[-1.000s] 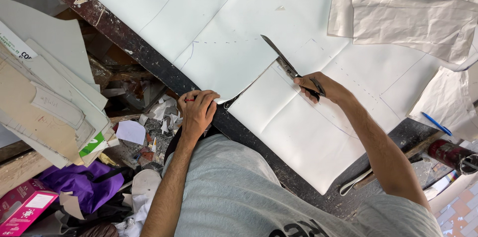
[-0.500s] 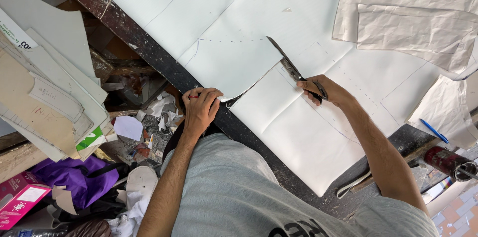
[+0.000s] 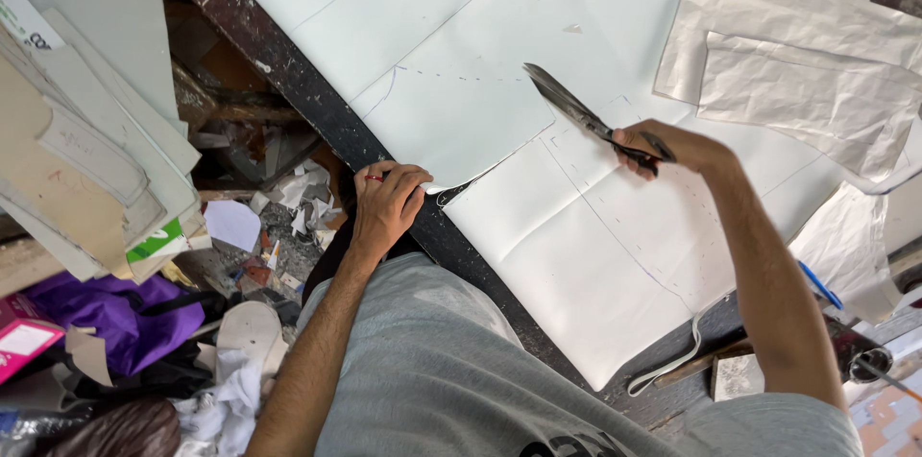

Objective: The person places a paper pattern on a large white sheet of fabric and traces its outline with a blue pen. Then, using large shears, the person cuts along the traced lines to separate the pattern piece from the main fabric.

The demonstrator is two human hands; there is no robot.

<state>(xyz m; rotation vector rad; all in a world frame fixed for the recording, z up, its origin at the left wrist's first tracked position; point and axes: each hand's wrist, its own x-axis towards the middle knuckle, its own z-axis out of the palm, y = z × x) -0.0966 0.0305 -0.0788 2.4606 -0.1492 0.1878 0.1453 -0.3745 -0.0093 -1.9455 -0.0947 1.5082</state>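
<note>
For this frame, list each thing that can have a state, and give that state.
Scissors: blades shut or nearly so, held over the sheet.
Right hand: closed on the scissors' handles.
Left hand: gripping the sheet's edge at the table rim.
White sheet: flat, partly cut, one piece hanging over the table edge.
Crumpled paper: creased, lying flat.
Card stack: leaning, untouched.
Table: mostly covered.

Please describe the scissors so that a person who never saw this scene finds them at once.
On the dark table, white sheets lie spread. The right hand holds the scissors above them, near the middle. Their long grey blades are the only metal tool over the white.
</note>
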